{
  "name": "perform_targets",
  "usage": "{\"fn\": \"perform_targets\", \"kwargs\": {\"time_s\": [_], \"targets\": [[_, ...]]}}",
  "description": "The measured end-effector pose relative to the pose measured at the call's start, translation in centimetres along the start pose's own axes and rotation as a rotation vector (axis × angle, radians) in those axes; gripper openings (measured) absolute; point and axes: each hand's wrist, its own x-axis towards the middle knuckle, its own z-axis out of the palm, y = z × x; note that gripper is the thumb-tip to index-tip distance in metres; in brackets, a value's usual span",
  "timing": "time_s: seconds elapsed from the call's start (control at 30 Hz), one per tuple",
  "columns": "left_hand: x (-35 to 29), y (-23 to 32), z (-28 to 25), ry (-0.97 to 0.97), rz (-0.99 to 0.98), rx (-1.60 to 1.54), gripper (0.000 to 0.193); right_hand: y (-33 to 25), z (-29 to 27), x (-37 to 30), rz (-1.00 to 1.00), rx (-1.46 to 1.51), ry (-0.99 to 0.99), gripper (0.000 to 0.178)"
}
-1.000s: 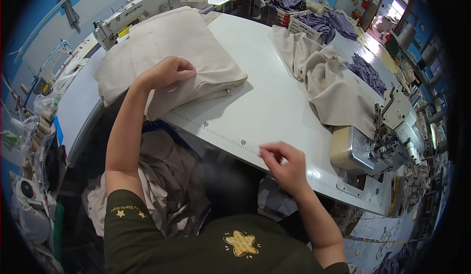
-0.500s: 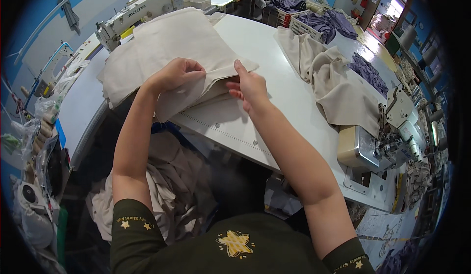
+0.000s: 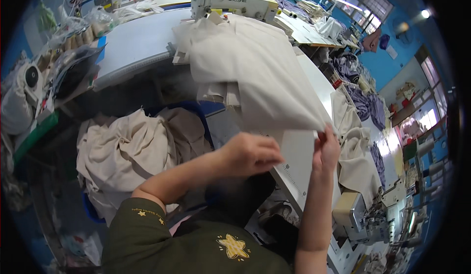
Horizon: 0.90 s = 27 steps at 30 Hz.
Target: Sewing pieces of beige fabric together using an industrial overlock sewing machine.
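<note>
A corner of the beige cloth is pinched between the thumb and fingers of the right hand, above the worktop. The rest of the cloth is spread over folded layers, whose edges are exposed beneath it at the left. The left hand is held in front of the cloth's near edge, apart from it, with the fingers curled; whether the fingertips meet cannot be told. Behind the cloth, a white sewing machine is seen. To the right, a crumpled beige piece is laid near a second machine. At the lower left, a blue tub is filled with heaped fabric.
</note>
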Motion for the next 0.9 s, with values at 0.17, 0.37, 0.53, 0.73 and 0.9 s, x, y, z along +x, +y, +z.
{"fn": "perform_targets", "kwargs": {"time_s": [0.17,0.37,0.53,0.73,0.9], "targets": [[-2.6,2.7,1.3,0.066,0.022,0.002,0.015,-3.7,-9.1,-8.4,-0.248,-0.109,0.047,0.013],[-2.2,4.3,3.7,0.18,0.04,-0.039,0.02,-5.5,-20.3,-17.2,-0.508,-0.163,0.277,0.029],[0.5,3.2,5.8,0.235,-0.045,0.119,0.025,-5.2,-24.0,-23.4,-0.558,-0.164,0.436,0.028],[6.9,0.7,9.9,0.091,-0.13,0.168,0.024,-4.4,-27.6,-28.4,-0.663,-0.066,0.698,0.029],[10.3,-2.2,17.9,-0.34,-0.236,0.162,0.029,-4.3,-30.5,-30.9,-0.677,-0.033,0.828,0.028]]}}
